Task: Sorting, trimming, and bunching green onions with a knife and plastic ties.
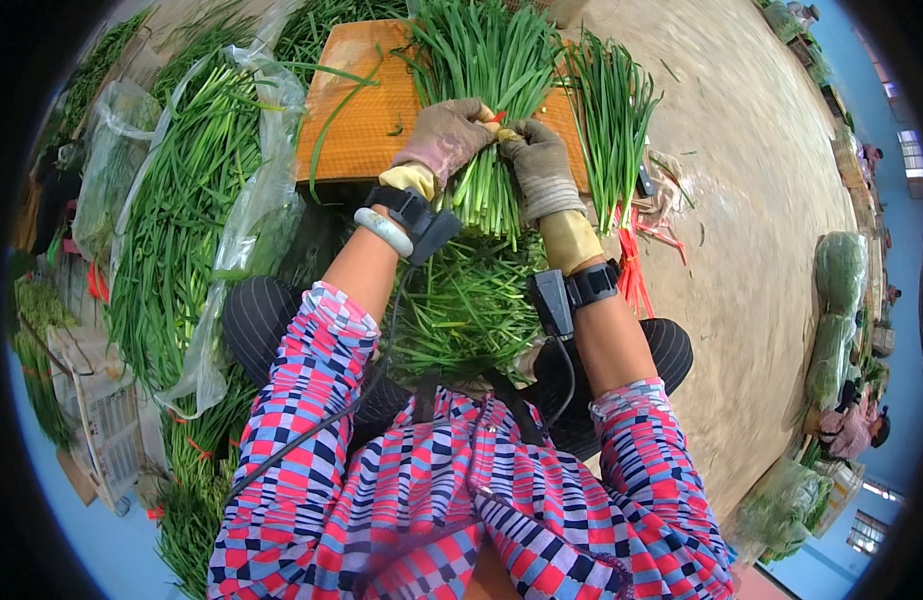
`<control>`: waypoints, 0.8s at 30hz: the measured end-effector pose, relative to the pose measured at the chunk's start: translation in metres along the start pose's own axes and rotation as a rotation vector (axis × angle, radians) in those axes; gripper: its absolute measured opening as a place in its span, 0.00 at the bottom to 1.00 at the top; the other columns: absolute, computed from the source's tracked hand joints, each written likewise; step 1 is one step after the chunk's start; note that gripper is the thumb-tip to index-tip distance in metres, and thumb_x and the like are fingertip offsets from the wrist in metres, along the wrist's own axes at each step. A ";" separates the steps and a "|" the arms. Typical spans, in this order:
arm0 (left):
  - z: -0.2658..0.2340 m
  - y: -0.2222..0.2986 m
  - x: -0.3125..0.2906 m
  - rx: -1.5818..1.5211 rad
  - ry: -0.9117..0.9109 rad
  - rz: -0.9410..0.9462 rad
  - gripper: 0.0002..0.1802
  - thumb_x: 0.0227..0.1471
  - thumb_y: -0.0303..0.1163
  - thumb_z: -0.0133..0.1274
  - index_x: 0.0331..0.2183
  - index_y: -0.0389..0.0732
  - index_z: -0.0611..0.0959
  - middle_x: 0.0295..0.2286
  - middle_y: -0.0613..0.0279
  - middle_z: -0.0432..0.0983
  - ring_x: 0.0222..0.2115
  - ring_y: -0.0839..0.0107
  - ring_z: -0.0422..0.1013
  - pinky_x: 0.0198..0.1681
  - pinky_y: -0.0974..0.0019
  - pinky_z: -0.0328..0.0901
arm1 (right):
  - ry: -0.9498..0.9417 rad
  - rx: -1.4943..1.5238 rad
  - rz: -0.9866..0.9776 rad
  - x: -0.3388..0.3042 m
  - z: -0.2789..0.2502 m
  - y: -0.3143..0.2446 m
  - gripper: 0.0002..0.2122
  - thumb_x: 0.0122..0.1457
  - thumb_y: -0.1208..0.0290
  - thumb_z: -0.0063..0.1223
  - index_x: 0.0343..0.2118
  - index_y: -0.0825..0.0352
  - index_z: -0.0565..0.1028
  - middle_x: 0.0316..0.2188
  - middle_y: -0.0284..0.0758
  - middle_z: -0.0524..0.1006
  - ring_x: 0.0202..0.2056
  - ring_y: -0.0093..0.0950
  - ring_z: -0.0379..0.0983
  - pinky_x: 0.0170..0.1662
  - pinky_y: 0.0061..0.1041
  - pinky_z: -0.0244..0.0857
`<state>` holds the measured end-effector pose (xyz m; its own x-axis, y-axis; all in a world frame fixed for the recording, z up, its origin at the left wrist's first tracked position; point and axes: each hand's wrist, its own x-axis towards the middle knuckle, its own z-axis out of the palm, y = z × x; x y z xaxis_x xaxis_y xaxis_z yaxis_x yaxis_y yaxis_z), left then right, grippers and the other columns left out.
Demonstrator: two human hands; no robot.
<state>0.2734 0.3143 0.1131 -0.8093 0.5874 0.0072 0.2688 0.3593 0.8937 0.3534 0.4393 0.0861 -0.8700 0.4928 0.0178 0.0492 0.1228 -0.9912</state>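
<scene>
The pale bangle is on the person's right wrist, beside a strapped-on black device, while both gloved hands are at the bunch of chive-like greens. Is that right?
Not quite: the head view shows the pale bangle on the left wrist. It is beside a strapped-on black device, and both gloved hands, left hand and right hand, are at the bunch of chive-like greens.

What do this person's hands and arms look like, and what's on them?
The left hand and right hand wear soiled grey-brown gloves with yellow cuffs. Black straps circle both wrists, each carrying a dark box with a cable. A pale bangle sits beside the left strap. The sleeves are checked pinkish red, blue, navy and white.
</scene>
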 end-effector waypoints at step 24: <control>0.003 0.005 -0.003 0.434 -0.003 0.280 0.13 0.40 0.36 0.55 0.29 0.39 0.79 0.24 0.53 0.75 0.27 0.58 0.71 0.30 0.63 0.65 | -0.012 -0.343 0.052 -0.009 -0.001 -0.010 0.11 0.54 0.72 0.52 0.38 0.71 0.74 0.28 0.32 0.76 0.29 0.20 0.69 0.34 0.20 0.64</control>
<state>0.2789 0.3170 0.1163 -0.6735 0.7064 0.2178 0.6678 0.4553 0.5888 0.3610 0.4350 0.0963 -0.8676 0.4961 -0.0354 0.2541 0.3810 -0.8890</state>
